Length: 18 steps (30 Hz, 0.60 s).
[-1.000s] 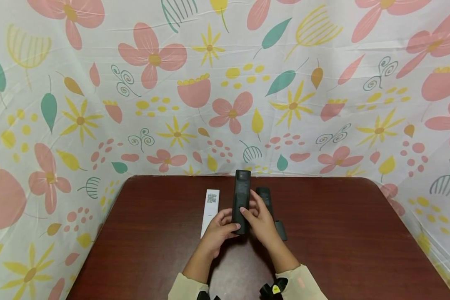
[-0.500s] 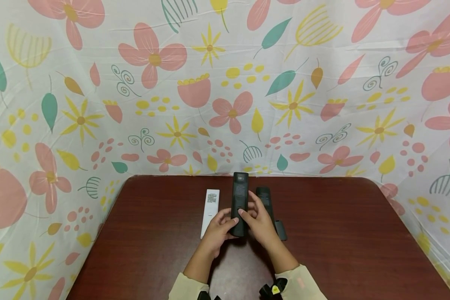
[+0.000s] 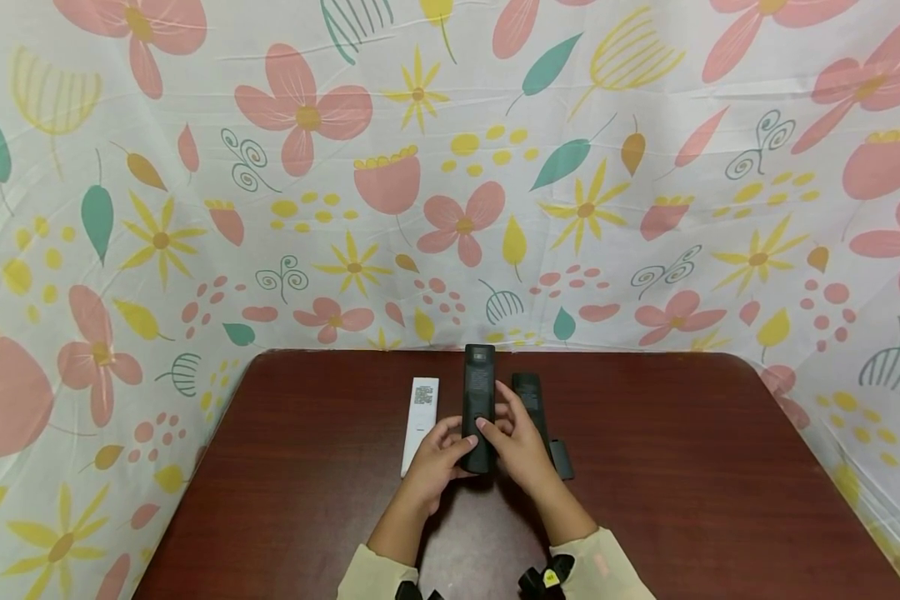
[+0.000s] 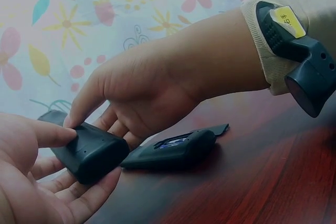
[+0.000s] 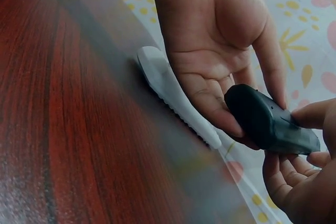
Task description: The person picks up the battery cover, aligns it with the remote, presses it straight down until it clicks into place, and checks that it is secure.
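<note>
A glossy red-brown table (image 3: 720,483) is backed by a flower-printed cloth (image 3: 465,108) across the upper frame. Three remotes are counted: one white remote (image 3: 421,422) and one black remote (image 3: 528,396), laid flat, with one small dark cover (image 3: 561,460) beside the latter, and one held remote (image 3: 480,387), gripped at centre by the left hand (image 3: 437,457) and right hand (image 3: 521,446), its long axis near-vertical in the frame.
</note>
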{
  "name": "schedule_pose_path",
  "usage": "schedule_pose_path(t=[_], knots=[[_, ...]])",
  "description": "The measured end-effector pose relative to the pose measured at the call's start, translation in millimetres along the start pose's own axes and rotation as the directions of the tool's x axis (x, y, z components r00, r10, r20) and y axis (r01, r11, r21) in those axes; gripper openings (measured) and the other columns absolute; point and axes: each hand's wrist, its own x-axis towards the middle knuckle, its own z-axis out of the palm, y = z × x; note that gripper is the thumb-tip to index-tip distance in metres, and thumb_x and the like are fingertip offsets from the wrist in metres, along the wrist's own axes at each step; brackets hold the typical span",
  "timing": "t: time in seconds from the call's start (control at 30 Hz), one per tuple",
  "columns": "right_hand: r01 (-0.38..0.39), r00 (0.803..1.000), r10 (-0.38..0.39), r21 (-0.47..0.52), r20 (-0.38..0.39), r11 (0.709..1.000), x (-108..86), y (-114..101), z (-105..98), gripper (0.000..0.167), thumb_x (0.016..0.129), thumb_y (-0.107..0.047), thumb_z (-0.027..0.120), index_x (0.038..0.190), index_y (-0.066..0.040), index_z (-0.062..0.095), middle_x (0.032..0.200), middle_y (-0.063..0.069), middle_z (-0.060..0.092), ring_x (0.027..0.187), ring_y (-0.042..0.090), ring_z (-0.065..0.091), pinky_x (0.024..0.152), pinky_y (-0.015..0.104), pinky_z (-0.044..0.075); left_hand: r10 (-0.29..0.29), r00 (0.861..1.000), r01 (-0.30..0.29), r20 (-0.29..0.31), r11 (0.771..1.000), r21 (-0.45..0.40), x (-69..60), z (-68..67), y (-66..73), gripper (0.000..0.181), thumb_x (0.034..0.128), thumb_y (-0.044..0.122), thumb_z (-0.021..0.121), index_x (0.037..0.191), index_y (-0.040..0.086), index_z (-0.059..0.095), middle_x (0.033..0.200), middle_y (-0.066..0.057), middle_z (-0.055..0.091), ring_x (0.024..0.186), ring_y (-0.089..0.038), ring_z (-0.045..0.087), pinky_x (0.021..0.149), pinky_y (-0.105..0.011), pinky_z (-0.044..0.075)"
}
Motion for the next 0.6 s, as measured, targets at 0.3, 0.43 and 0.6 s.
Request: schedule_pose_path(t=[0.3,0.43,0.6], knots=[[0.006,1.0,-0.006,0.001,0.003,1.0,-0.2,0.3,0.5,0.071,0.099,-0.017,0.065,0.159,-0.025,0.027,0.132,0.018,0.059,0.096,0.018,0.064,0.065,0.032,0.051,-0.005,1.0,0.005,-0.002,1.0,-0.002,0.0,0.5,0.2,0.048,0.0982,0.02,0.065,0.141,0.006,0.049,0.112,-0.012,0.068,0.093,-0.018,0.07,0.082,-0.041,0.06],[-0.001,1.0,0.001,-0.002,0.0,1.0,0.3,0.7,0.6,0.071,0.099,-0.017,0.065,0.159,-0.026,0.027,0.132,0.017,0.059,0.096,0.019,0.064,0.065,0.031,0.051,-0.005,1.0,0.005,-0.004,1.0,-0.002,0.2,0.6,-0.4,0.049,0.0982,0.021,0.065,0.142,0.005,0.049,0.112,-0.012,0.068,0.093,-0.018,0.07,0.082,-0.041,0.06],[0.0,1.0,0.0,-0.005,0.0,1.0,0.3,1.0,0.6,0.07,0.099,-0.016,0.065,0.159,-0.027,0.028,0.132,0.017,0.059,0.096,0.019,0.064,0.067,0.03,0.051,-0.011,1.0,0.011,-0.018,1.0,0.017,-0.4,1.2,0.1,0.048,0.098,0.022,0.064,0.141,0.006,0.049,0.112,-0.011,0.069,0.092,-0.017,0.07,0.081,-0.037,0.059]])
